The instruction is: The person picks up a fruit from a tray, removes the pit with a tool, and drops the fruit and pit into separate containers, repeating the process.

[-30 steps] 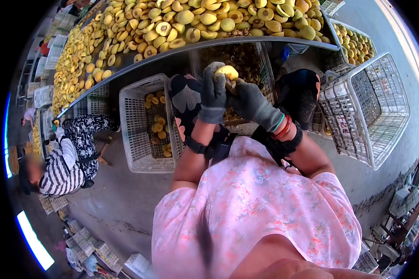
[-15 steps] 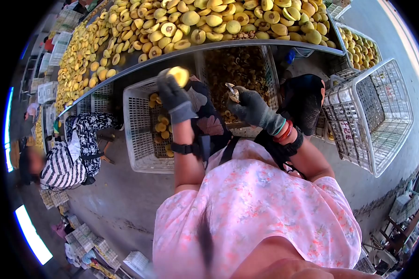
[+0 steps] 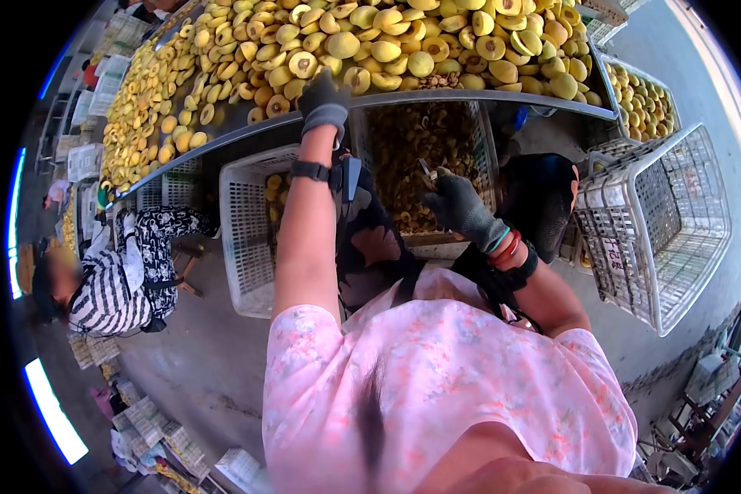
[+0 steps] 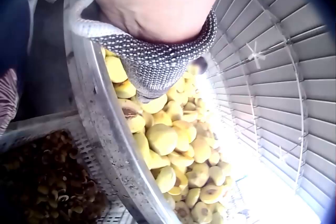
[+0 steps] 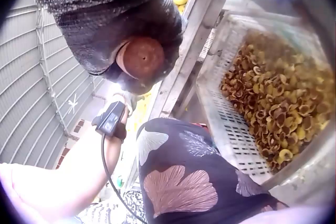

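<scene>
Head view, with both wrist views: the left hand (image 3: 325, 103), gloved, reached across the metal rim (image 3: 502, 97) of the fruit table (image 3: 230, 111), its fingertips near the halved yellow fruit (image 3: 302, 64) spread there; whether its fingers were spread, pressed together or pinching a piece could not be told, the glove and wrist hiding them in the left wrist view; the right hand (image 3: 461, 204), also gloved, held its fingers curled round a hand tool (image 3: 425, 169), the metal tip projecting beyond the fist and the round brown handle end showing in the right wrist view; the tool lay over the lower crate (image 3: 487, 152) of dark cut pieces (image 3: 420, 132), below the rim and apart from it; open room lay between the two hands and between the tool and the rim, whereas the left forearm passed over the rim, with the left crate (image 3: 247, 239) just beside it in view; the tilted crate (image 3: 659, 239) stood to the right, beyond the right knee (image 3: 539, 193); relative to the frame half a second earlier, the left hand had moved from short of the rim to above the table, and the fruit half then plainly visible in it could no longer be made out; the right hand had kept its hold on the tool
</scene>
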Action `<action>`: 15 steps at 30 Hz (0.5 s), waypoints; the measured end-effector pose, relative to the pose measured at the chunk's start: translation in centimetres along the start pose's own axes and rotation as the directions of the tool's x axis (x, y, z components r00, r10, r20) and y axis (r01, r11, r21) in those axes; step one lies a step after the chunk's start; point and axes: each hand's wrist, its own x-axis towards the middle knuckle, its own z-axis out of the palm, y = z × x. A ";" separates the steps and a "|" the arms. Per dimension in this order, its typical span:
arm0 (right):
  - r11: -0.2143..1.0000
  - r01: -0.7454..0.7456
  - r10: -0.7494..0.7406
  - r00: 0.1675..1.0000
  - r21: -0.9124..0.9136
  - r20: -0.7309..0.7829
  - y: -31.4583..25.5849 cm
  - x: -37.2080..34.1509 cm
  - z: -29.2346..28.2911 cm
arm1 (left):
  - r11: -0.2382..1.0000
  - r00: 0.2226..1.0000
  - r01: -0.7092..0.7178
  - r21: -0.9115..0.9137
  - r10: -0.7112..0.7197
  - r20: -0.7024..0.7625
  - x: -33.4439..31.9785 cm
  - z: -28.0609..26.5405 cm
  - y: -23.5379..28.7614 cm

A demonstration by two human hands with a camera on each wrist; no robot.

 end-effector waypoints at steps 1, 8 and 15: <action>1.000 -0.004 0.004 1.000 0.014 0.001 0.0 0.0 -0.2 | 0.998 0.993 0.050 0.049 -0.055 0.101 1.2 0.4 0.8; 0.998 -0.046 0.046 0.999 -0.032 0.014 2.2 0.5 0.3 | 0.999 0.976 0.001 0.043 -0.011 0.217 3.2 2.2 1.4; 0.997 0.072 -0.073 0.997 -0.023 -0.036 0.4 1.1 0.3 | 0.804 0.982 -0.186 -0.565 0.131 -0.137 -0.1 2.6 0.7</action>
